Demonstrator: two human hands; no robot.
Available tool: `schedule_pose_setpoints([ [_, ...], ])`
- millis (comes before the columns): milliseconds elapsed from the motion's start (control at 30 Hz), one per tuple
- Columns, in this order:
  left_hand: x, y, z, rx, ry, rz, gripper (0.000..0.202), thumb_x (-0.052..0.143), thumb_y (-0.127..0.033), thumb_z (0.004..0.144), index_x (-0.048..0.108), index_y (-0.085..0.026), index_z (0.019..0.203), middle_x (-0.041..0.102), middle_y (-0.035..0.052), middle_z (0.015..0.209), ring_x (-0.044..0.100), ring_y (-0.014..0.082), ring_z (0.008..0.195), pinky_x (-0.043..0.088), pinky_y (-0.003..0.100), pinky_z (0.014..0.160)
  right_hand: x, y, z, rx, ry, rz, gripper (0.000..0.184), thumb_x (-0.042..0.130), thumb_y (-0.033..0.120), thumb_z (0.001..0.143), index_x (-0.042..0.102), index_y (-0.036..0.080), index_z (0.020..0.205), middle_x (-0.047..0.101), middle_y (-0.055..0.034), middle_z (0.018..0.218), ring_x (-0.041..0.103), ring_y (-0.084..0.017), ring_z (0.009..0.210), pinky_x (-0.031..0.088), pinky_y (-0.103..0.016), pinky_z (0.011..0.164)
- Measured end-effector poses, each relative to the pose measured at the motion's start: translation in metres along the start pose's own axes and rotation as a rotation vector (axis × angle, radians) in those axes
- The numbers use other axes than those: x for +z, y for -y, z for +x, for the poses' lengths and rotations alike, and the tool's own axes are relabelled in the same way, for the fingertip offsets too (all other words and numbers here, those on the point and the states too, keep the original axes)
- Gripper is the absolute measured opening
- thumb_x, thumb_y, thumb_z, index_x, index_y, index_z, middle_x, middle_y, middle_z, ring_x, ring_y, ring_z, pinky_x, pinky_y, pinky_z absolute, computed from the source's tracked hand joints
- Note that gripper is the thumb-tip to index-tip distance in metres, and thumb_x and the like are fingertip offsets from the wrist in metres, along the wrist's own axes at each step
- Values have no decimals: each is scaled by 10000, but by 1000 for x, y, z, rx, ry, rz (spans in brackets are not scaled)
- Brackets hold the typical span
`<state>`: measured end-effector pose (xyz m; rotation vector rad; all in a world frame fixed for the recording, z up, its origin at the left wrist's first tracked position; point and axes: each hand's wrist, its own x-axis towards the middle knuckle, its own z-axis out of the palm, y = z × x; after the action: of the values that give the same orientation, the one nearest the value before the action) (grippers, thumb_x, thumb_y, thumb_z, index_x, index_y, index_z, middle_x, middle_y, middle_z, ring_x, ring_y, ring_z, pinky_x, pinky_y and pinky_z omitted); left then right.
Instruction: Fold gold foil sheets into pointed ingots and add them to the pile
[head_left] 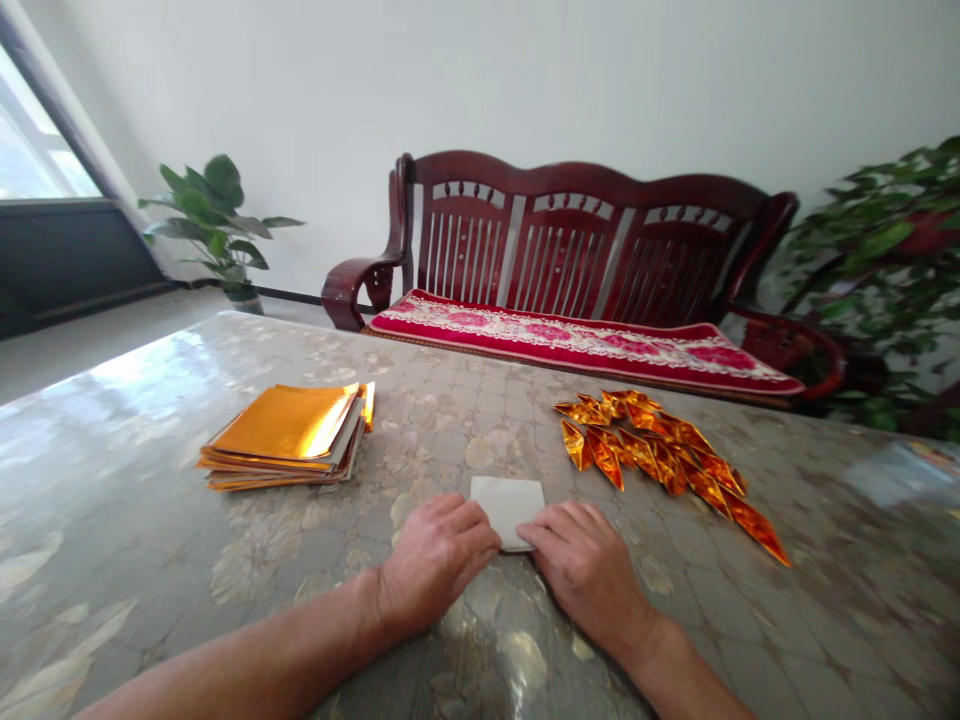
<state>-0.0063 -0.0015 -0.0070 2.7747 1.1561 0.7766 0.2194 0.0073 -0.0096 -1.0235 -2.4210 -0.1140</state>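
A small folded sheet of paper [508, 505], pale side up, lies flat on the table between my hands. My left hand [442, 550] grips its near left corner with the fingers closed. At the near right edge, the fingertips of my right hand [581, 560] pinch the same paper; both thumbs are partly hidden. To the left sits a stack of gold foil paper [289, 420], its sheets slightly uneven. Several folded gold foil pieces [660, 445] with pointed ends lie in rows on the right.
The table [420, 420] has a glossy, flower-patterned cover. Beyond it stands a dark red wooden bench [517, 195] with a red floral cushion [577, 335]. A clear plastic packet [900, 470] rests at the far right. Potted plants [217, 215] flank the bench.
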Motion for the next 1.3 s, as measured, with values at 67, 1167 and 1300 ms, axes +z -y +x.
schedule_pose_setpoints([
  [67,1,2,-1,-29,40,32,251,477,-264,1001,617,-210,799,622,6,769,519,180,717,372,310,661,-1,0,-2,5,25,30,142,549,165,948,681,216,958,650,-38,841,523,-215,828,338,-350,752],
  [1167,0,7,5,-260,184,-38,173,543,-267,963,664,-205,856,669,10,827,621,178,796,439,258,712,0,-7,-4,123,26,106,159,533,181,959,687,208,934,640,-39,807,548,-200,797,400,-329,732],
  [1300,-3,6,7,-290,220,-46,165,543,-272,962,673,-209,884,684,13,847,637,184,818,451,262,731,0,-7,-3,143,30,99,154,537,182,956,687,207,930,634,-38,810,544,-200,800,397,-330,736],
])
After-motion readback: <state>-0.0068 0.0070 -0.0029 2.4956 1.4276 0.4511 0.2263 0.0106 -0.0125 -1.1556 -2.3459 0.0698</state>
